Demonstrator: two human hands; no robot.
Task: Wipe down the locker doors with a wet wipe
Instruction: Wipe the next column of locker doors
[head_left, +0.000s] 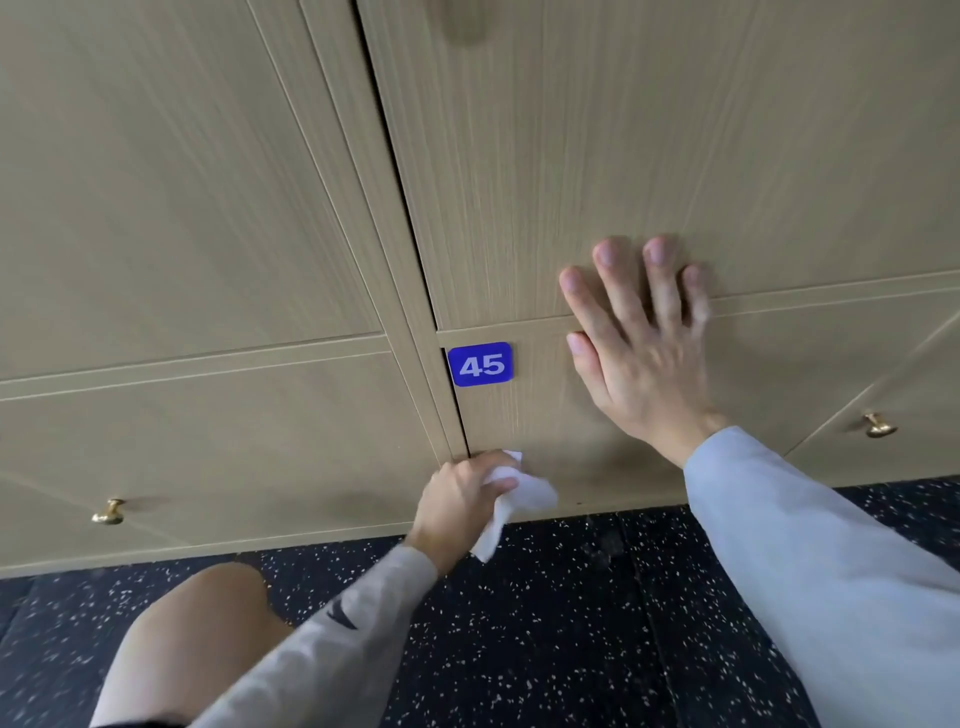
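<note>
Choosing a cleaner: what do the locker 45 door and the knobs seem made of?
Locker 45 door: probably matte wood-look laminate or veneer; fine straight beige grain. Knobs: polished brass-coloured metal, judging by the shiny golden glints.

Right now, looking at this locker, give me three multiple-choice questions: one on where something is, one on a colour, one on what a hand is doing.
1. Where is the wet wipe?
A. on the number plate
B. low on the door by its left edge
C. on the floor

2. What colour is the number plate?
A. blue
B. red
C. green

3. What is the right hand doing?
A. gripping a knob
B. holding the wipe
C. resting flat on the door

Answers:
1 B, the left hand holds it against door 45 just above the floor.
2 A, white 45 on blue.
3 C, its fingers lie spread and straight across the panel.
</note>
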